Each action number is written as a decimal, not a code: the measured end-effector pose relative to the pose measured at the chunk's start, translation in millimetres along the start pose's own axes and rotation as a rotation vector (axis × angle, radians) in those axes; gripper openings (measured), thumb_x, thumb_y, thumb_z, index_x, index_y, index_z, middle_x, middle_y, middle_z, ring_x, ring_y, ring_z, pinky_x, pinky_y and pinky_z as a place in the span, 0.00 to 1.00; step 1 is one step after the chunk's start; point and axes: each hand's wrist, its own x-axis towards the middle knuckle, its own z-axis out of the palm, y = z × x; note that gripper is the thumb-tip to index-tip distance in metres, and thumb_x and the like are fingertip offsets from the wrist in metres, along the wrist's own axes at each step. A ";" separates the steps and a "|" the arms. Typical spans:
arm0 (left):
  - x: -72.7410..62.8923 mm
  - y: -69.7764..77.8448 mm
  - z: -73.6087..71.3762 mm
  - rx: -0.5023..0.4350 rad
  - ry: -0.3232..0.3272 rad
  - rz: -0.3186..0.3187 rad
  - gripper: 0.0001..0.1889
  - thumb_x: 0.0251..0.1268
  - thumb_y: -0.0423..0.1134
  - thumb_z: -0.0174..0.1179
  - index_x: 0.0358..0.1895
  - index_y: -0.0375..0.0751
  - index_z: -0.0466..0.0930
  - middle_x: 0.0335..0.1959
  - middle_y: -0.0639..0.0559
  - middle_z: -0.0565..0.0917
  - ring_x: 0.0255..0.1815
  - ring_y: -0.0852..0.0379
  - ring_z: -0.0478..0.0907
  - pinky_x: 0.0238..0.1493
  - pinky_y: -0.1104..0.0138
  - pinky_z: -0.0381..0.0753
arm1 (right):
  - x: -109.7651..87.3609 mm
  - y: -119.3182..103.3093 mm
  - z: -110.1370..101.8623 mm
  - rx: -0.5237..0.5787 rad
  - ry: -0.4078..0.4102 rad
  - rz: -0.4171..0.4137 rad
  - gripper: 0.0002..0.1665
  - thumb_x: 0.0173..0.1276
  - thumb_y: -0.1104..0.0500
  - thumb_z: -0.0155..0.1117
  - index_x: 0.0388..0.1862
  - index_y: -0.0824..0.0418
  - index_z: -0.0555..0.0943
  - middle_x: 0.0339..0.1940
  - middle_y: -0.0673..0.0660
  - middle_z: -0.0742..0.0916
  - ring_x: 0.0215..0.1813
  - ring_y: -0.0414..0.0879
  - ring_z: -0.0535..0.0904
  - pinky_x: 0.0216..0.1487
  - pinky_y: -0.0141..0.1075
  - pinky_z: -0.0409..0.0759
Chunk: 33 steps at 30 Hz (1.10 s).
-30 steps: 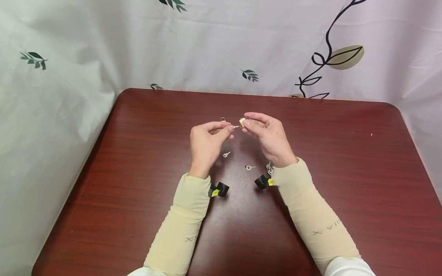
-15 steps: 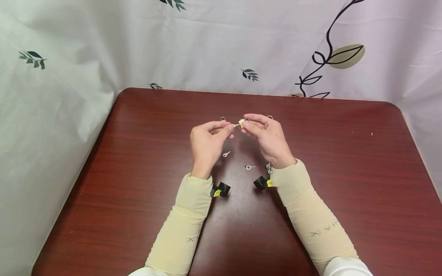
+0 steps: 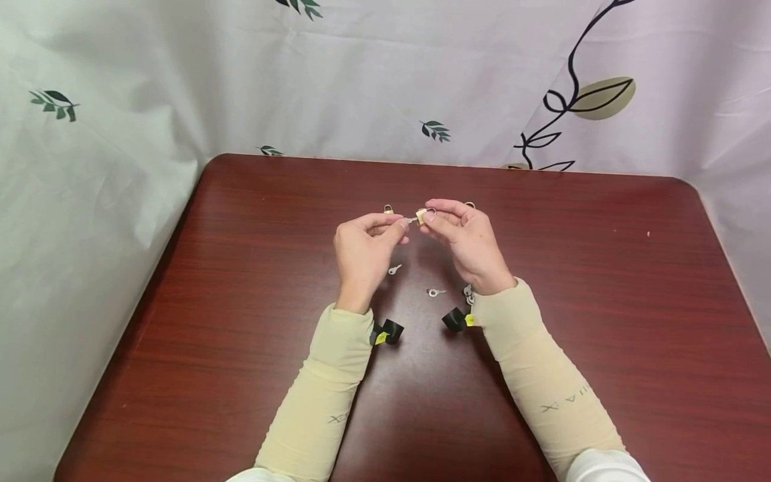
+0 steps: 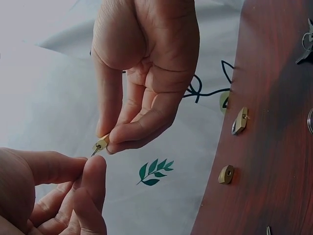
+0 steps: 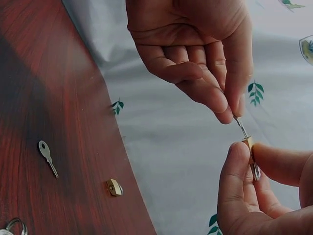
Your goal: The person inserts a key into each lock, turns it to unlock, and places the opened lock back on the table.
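My left hand (image 3: 367, 244) pinches a small silver key (image 5: 241, 126) between thumb and fingertips, with its bow hidden by them. Facing it, my right hand (image 3: 470, 237) grips a small brass padlock (image 3: 421, 216) by its sides, and the silver shackle points away from the key. The key's tip is right at the keyhole face of the padlock (image 4: 101, 144), in line with it. Both hands are raised over the far half of the table. A second brass padlock (image 3: 388, 209) stands just beyond my left hand. Behind my right hand, the shackle of another padlock (image 3: 470, 204) shows.
Two loose keys (image 3: 394, 270) (image 3: 436, 292) lie on the dark red wooden table (image 3: 241, 301) below the hands. A ring of keys (image 3: 469, 293) sits beside my right cuff. Black wrist cameras (image 3: 393, 331) jut inward from both sleeves. A pale leaf-print curtain (image 3: 361, 80) hangs behind the table.
The gap between the key and the padlock has closed, bringing the key's tip up to the lock. My right hand has shifted slightly, uncovering the shackle behind it.
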 end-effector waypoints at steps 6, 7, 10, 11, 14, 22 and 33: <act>-0.5 0.3 0.0 0.013 -0.009 0.007 0.06 0.59 0.36 0.72 0.37 0.38 0.91 0.22 0.53 0.88 0.23 0.59 0.86 0.22 0.71 0.77 | 0.5 2.3 -0.4 -0.012 0.005 0.003 0.11 0.70 0.74 0.60 0.50 0.69 0.78 0.33 0.51 0.89 0.33 0.39 0.86 0.45 0.32 0.84; -0.6 0.6 0.0 0.015 -0.012 0.006 0.06 0.59 0.36 0.72 0.37 0.38 0.91 0.22 0.53 0.88 0.23 0.58 0.87 0.22 0.71 0.77 | 0.4 2.6 -0.6 -0.014 0.005 0.003 0.11 0.70 0.75 0.60 0.50 0.69 0.78 0.33 0.51 0.89 0.33 0.39 0.86 0.45 0.32 0.84; -0.7 -0.1 0.2 0.010 -0.026 0.002 0.05 0.59 0.36 0.71 0.37 0.39 0.91 0.23 0.52 0.88 0.26 0.53 0.88 0.22 0.72 0.76 | 0.1 3.5 -1.0 -0.015 0.008 0.000 0.11 0.70 0.75 0.60 0.50 0.70 0.78 0.33 0.51 0.89 0.33 0.39 0.86 0.45 0.32 0.84; -0.6 -0.5 0.4 0.007 -0.031 0.000 0.05 0.59 0.36 0.71 0.37 0.39 0.91 0.23 0.52 0.88 0.26 0.52 0.88 0.23 0.72 0.76 | 0.2 3.7 -1.2 -0.013 0.007 -0.002 0.11 0.70 0.75 0.60 0.49 0.70 0.78 0.33 0.51 0.89 0.33 0.39 0.86 0.45 0.32 0.84; -0.5 -1.5 0.8 -0.001 -0.047 0.000 0.05 0.59 0.36 0.71 0.37 0.39 0.91 0.24 0.51 0.88 0.28 0.50 0.88 0.25 0.71 0.77 | 0.7 4.0 -1.9 0.002 0.006 -0.007 0.10 0.70 0.75 0.60 0.47 0.68 0.80 0.32 0.52 0.89 0.34 0.40 0.86 0.45 0.32 0.84; 1.2 -4.5 0.8 -0.036 -0.060 0.033 0.06 0.61 0.34 0.70 0.39 0.36 0.90 0.29 0.48 0.89 0.29 0.54 0.88 0.30 0.71 0.80 | -0.1 3.2 -1.4 0.016 0.009 -0.013 0.13 0.69 0.76 0.60 0.40 0.60 0.83 0.31 0.52 0.89 0.33 0.39 0.86 0.43 0.32 0.84; 3.6 -2.7 -3.6 -0.033 -0.067 -0.031 0.08 0.62 0.35 0.71 0.40 0.35 0.90 0.31 0.41 0.89 0.28 0.53 0.88 0.34 0.63 0.84 | -0.4 4.6 -1.1 0.027 0.003 -0.019 0.13 0.69 0.77 0.59 0.39 0.61 0.83 0.31 0.52 0.89 0.33 0.39 0.86 0.43 0.32 0.84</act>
